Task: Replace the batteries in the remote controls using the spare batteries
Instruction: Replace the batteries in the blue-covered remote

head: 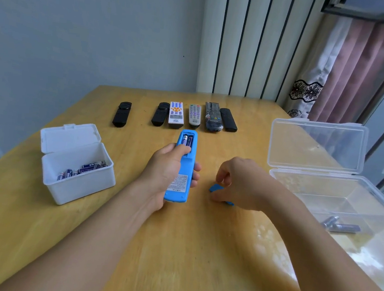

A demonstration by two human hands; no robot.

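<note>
wooden table | pink curtain right | ribbed wall panel behind

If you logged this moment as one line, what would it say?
left hand: holds blue remote, two batteries in | right hand: on blue cover on table | cover off

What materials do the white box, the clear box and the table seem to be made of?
White box: opaque plastic, matte, with a moulded hinged lid. Clear box: transparent plastic; batteries show through its wall. Table: probably wood or wood-look laminate, with visible grain and a glossy finish that reflects window light.
</note>
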